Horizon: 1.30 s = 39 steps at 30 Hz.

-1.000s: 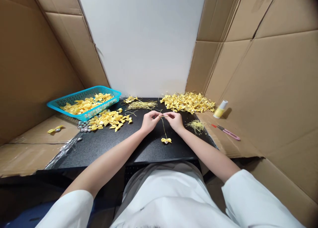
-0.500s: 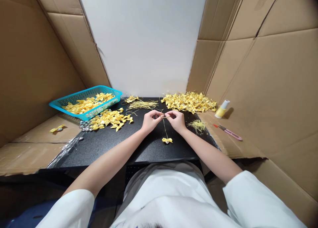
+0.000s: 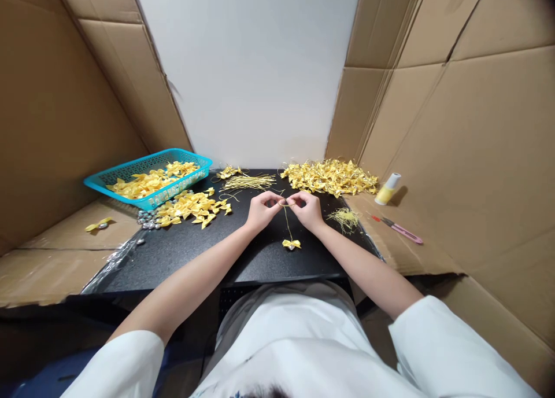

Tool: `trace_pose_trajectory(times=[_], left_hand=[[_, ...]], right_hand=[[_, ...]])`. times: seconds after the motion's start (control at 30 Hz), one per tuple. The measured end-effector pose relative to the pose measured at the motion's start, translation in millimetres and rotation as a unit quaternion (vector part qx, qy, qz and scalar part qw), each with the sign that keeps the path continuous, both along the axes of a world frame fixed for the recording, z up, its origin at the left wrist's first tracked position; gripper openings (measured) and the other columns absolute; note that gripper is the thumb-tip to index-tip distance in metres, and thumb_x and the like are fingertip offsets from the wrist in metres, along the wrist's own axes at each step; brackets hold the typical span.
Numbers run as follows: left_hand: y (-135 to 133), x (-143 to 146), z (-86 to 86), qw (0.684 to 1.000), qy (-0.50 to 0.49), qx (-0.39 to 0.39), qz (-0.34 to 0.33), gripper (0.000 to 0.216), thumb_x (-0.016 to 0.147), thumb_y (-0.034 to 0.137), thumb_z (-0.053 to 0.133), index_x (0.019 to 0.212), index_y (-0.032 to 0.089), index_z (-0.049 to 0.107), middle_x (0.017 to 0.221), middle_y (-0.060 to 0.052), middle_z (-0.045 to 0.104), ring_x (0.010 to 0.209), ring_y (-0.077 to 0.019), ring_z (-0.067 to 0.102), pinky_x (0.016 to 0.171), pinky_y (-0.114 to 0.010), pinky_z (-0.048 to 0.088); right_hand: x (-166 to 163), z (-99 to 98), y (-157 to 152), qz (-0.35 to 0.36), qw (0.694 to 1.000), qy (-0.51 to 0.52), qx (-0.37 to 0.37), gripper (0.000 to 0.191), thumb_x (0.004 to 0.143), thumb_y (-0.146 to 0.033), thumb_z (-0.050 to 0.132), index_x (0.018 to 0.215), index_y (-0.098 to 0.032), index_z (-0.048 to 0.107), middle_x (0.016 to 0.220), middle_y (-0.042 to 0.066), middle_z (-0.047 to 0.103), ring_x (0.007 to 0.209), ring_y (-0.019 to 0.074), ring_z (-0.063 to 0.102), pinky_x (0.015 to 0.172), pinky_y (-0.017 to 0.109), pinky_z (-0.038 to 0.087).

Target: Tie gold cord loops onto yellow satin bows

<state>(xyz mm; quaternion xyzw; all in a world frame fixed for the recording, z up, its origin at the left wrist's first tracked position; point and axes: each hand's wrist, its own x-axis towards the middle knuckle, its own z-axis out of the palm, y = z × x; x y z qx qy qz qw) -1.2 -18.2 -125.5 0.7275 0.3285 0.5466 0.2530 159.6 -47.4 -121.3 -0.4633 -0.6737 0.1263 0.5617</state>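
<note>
My left hand (image 3: 261, 210) and my right hand (image 3: 307, 209) meet over the middle of the black table (image 3: 195, 253), fingers pinched on the top of a thin yellow string (image 3: 287, 220). The string hangs down between them to a small yellow bow (image 3: 291, 244) that rests on the table. Both hands are closed on the string's upper end, fingertips nearly touching.
A teal basket (image 3: 150, 178) of yellow bows sits at the left, loose bows (image 3: 191, 207) beside it. Cut strings (image 3: 249, 182) and a heap of finished bows (image 3: 329, 177) lie at the back. String scraps (image 3: 344, 217), a glue bottle (image 3: 387, 189) and a pink cutter (image 3: 396, 229) lie right. Cardboard walls surround.
The hands have stayed together on the string, with only small finger movement. The bow still lies in the same spot.
</note>
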Motion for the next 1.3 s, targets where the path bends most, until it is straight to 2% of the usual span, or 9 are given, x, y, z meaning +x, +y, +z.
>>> trace_pose_trajectory(times=[0.33,0.47,0.57,0.67,0.77,0.87,0.97,1.1,1.3], left_hand=[[-1,2,0.5,1.000,0.000,0.001,-0.002,0.025,0.075,0.042,0.069,0.071,0.017,0.070,0.066,-0.003,0.066,0.058,-0.0121,0.048,0.056,-0.025,0.038],[5,-7,11.2,0.997,0.080,0.002,-0.007,0.019,0.073,0.037,0.070,0.075,0.018,0.073,0.072,-0.004,0.070,0.062,-0.0137,0.054,0.057,-0.024,0.040],[4,-25,21.9,0.971,0.221,-0.067,-0.068,0.018,0.068,0.037,0.073,0.067,0.019,0.074,0.064,-0.003,0.070,0.055,-0.0146,0.058,0.050,-0.024,0.040],[-11,-37,27.2,0.911,0.314,-0.211,-0.164,0.031,0.071,0.048,0.070,0.062,0.018,0.073,0.058,-0.005,0.070,0.045,-0.0145,0.059,0.041,-0.023,0.038],[-30,-32,29.4,0.856,0.346,-0.341,-0.179,0.039,0.069,0.054,0.071,0.061,0.016,0.071,0.063,-0.008,0.072,0.043,-0.0159,0.061,0.037,-0.023,0.037],[-42,-17,33.2,0.819,0.365,-0.421,-0.138,0.042,0.064,0.056,0.073,0.061,0.014,0.068,0.063,-0.008,0.071,0.046,-0.0164,0.065,0.040,-0.021,0.040],[-44,-6,37.0,0.781,0.378,-0.484,-0.114,0.045,0.061,0.057,0.075,0.063,0.012,0.068,0.064,-0.008,0.071,0.050,-0.0163,0.066,0.045,-0.022,0.044],[-44,-3,36.8,0.781,0.329,-0.516,-0.125,0.042,0.056,0.052,0.080,0.063,0.012,0.068,0.062,-0.006,0.070,0.051,-0.0153,0.066,0.048,-0.022,0.046],[-51,-4,24.9,0.823,0.174,-0.524,-0.133,0.036,0.052,0.040,0.085,0.066,0.012,0.067,0.061,-0.004,0.069,0.053,-0.0135,0.065,0.051,-0.022,0.048]], right_hand=[[-1,5.9,-4,0.017,1.000,0.016,-0.020,0.016,0.072,-0.032,0.063,0.059,-0.023,0.064,0.060,0.000,0.056,0.059,0.0152,0.047,0.067,0.030,0.038],[3,6.9,1,0.009,0.997,0.047,-0.056,0.014,0.071,-0.032,0.063,0.062,-0.022,0.066,0.064,0.001,0.060,0.062,0.0155,0.050,0.066,0.029,0.040],[12,2.9,-4,0.007,0.990,0.069,-0.119,0.012,0.067,-0.030,0.065,0.060,-0.020,0.067,0.059,0.001,0.062,0.056,0.0141,0.049,0.059,0.028,0.039],[24,-2.9,-28,0.028,0.977,0.076,-0.198,0.012,0.063,-0.026,0.068,0.054,-0.018,0.068,0.050,0.001,0.061,0.049,0.0127,0.049,0.051,0.026,0.037],[33,-0.7,-62,0.064,0.946,0.084,-0.306,0.008,0.061,-0.020,0.070,0.054,-0.017,0.069,0.049,0.000,0.062,0.049,0.0114,0.052,0.050,0.023,0.039],[36,11.4,-86,0.093,0.879,0.111,-0.454,0.003,0.064,-0.018,0.071,0.062,-0.015,0.071,0.058,0.002,0.066,0.057,0.0115,0.060,0.046,0.018,0.040],[31,22.8,-92,0.098,0.817,0.174,-0.541,0.002,0.069,-0.013,0.070,0.069,-0.013,0.068,0.072,0.006,0.071,0.069,0.0143,0.068,0.054,0.019,0.051],[19,24.4,-83,0.092,0.795,0.229,-0.554,0.009,0.075,-0.007,0.064,0.067,-0.011,0.066,0.072,0.008,0.072,0.073,0.0141,0.070,0.064,0.020,0.057],[12,4.9,-66,0.107,0.829,0.265,-0.481,0.011,0.070,-0.005,0.067,0.061,-0.012,0.068,0.069,0.006,0.071,0.067,0.0089,0.065,0.068,0.017,0.055]])
